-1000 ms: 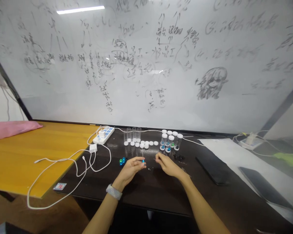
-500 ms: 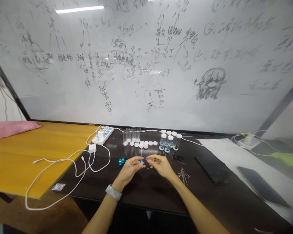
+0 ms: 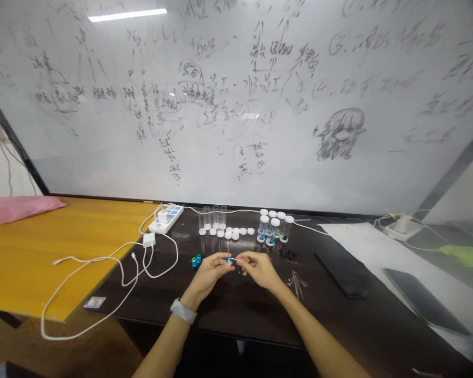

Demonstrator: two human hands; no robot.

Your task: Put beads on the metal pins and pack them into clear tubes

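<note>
My left hand (image 3: 211, 270) pinches a small shiny blue piece (image 3: 229, 260) between thumb and fingertips. A pale thin strand (image 3: 227, 244) rises from it. Opposite, my right hand (image 3: 260, 269) is closed on a thin light rod (image 3: 233, 258), whose tip meets the blue piece; the rod's exact kind is too small to tell. Left of my left hand lie shiny green and blue balls (image 3: 196, 261). Tiny dark bits (image 3: 240, 272) are on the table beneath my hands. Thin metal pins or tools with reddish ends (image 3: 297, 283) lie to the right.
Clear tubes (image 3: 215, 216) and white caps (image 3: 243, 231) stand behind my hands. Capped tubes (image 3: 275, 231) holding coloured pieces are at the right, near black pieces (image 3: 287, 253). A black phone (image 3: 341, 274), another phone (image 3: 425, 300), a power strip (image 3: 167, 220) and white cables (image 3: 102, 258) lie around.
The thin rod between the hands has shifted slightly and shows brighter by the blue piece. Both hands stay nearly in place.
</note>
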